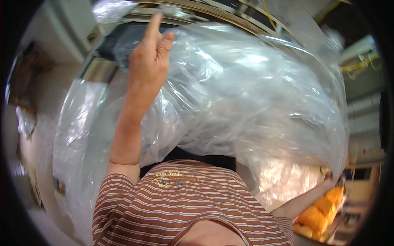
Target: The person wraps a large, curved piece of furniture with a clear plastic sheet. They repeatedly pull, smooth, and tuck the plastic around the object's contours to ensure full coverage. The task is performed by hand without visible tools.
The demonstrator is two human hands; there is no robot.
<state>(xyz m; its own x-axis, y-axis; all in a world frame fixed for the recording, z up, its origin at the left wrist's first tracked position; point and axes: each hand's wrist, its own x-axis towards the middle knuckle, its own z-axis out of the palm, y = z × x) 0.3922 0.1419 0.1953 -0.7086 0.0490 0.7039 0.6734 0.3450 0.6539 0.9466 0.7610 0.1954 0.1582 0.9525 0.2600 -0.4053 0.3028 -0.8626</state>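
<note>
One large sheet of clear plastic film (pixel 246 94) fills most of the view, held up in front of the person and billowing across from left to right. It is thin and see-through, heavily crinkled, with bright white glare on its folds and a cloudy look where layers overlap. At the left its edge hangs down low beside the striped shirt (pixel 176 205). The left hand (pixel 150 57) is raised high at the sheet's upper left, index finger pointing up and the other fingers loosely curled against the film; whether they pinch it cannot be told. Dark framework (pixel 193 10) shows through and above the plastic at the top. At the lower right the right hand (pixel 330 178) reaches out to the sheet's bottom corner, mostly hidden, its grip unclear, just above some orange objects (pixel 320 215).
</note>
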